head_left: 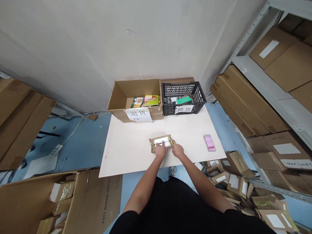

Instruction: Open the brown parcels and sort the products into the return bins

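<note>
A small brown cardboard parcel (159, 141) with a white label lies on the white table (126, 152). My left hand (160, 150) rests on its near edge with the fingers curled against it. At the parcel's right end, my right hand (177, 150) holds a small yellow-handled tool (172, 142), too small to name. Both forearms reach in from below.
At the table's back stand an open cardboard box (122, 97) with colourful packs and a black plastic crate (195, 94), each with a paper sign. A pink item (209, 143) lies at the right. Parcels are heaped on the floor at right; shelves of cartons flank both sides.
</note>
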A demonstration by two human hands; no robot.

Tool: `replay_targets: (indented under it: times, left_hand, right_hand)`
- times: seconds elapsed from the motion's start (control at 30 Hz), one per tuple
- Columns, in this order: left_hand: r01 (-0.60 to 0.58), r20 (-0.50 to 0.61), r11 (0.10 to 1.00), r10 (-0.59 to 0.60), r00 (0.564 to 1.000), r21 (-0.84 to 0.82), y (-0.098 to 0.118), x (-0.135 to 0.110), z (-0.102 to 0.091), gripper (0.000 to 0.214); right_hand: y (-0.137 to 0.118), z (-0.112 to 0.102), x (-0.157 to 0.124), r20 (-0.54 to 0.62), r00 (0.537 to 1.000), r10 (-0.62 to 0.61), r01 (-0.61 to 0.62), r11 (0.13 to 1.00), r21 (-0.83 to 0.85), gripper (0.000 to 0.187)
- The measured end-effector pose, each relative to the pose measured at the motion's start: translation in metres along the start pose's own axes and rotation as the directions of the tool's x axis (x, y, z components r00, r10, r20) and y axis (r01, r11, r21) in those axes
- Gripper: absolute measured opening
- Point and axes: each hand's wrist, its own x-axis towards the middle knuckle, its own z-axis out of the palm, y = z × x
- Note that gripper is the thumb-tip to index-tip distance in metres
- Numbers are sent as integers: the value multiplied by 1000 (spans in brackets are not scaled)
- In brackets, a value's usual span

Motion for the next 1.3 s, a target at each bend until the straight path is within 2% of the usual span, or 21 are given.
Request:
replay_targets:
  times: [0.2, 0.3, 0.4, 0.47, 0.5, 0.57, 0.63, 0.7, 0.8, 0.87, 0.93, 1.0, 1.03, 1.13, 1.17, 1.2, 1.23, 1.3]
  left_hand:
    - [20, 6, 1000, -20, 1000, -12, 2, 2, -5, 76]
    - [-7, 38, 999, 9, 999, -40, -2, 8, -12, 73]
    - [-68, 93, 996, 73, 993, -62, -16, 19, -24, 60]
    - [-118, 31, 992, 119, 992, -49, -32, 27, -32, 47]
    - [-142, -21, 989, 141, 990, -38, -41, 30, -35, 44]
    - [-199, -96, 980, 197, 976, -17, -59, 33, -36, 49]
    - [-231, -97, 973, 229, 969, -9, -75, 30, -31, 58]
    - [-184, -77, 983, 183, 980, -8, -84, 22, -22, 60]
    - [-122, 18, 992, 123, 992, -38, -89, 9, -11, 61]
    - [-175, 91, 982, 181, 979, -68, -89, 5, -11, 57]
    - [-244, 72, 968, 248, 966, -62, -90, 8, -17, 52]
    - [-350, 3, 937, 350, 937, -21, -91, 19, -26, 59]
    - [-434, -6, 901, 434, 901, 1, -91, 26, -30, 68]
    - [-660, 110, 750, 653, 749, 38, -85, 49, -36, 91]
    - [-685, 155, 727, 672, 724, 48, -82, 54, -35, 95]
    - [-681, 184, 729, 663, 726, 61, -78, 57, -32, 98]
    - [-653, 191, 753, 632, 751, 75, -73, 58, -27, 100]
    - [-537, 159, 838, 519, 840, 96, -63, 53, -15, 101]
  right_hand:
    - [-1, -12, -10, 65, 998, 15, -13, 999, -40, 67]
    - [2, -13, -22, 59, 997, 53, -53, 999, 7, 64]
    - [9, -3, -34, -88, 991, 99, -84, 984, 158, 60]
    - [9, 11, -37, -180, 971, 155, -101, 955, 278, 65]
    - [7, 19, -35, -187, 965, 183, -114, 937, 329, 70]
    - [-2, 34, -23, -170, 958, 229, -151, 912, 381, 83]
    - [-17, 43, -1, -185, 947, 262, -176, 907, 383, 92]
    - [-34, 42, 28, -226, 932, 285, -187, 908, 374, 95]
    - [-59, 20, 73, -253, 923, 291, -186, 910, 369, 96]
    - [-70, 1, 95, -257, 929, 265, -164, 920, 355, 94]
    - [-71, -14, 104, -264, 933, 244, -138, 921, 364, 93]
    - [-61, -19, 97, -303, 921, 246, -113, 911, 396, 92]
    - [-53, -15, 88, -328, 911, 250, -102, 907, 409, 92]
    - [-26, 14, 49, -332, 913, 239, -95, 914, 395, 92]
    - [-18, 27, 37, -303, 924, 234, -107, 918, 383, 92]
    - [-13, 40, 27, -272, 934, 232, -121, 921, 370, 91]
    - [-10, 50, 20, -254, 938, 237, -134, 921, 366, 91]
    - [-11, 58, 19, -240, 933, 269, -167, 913, 373, 91]
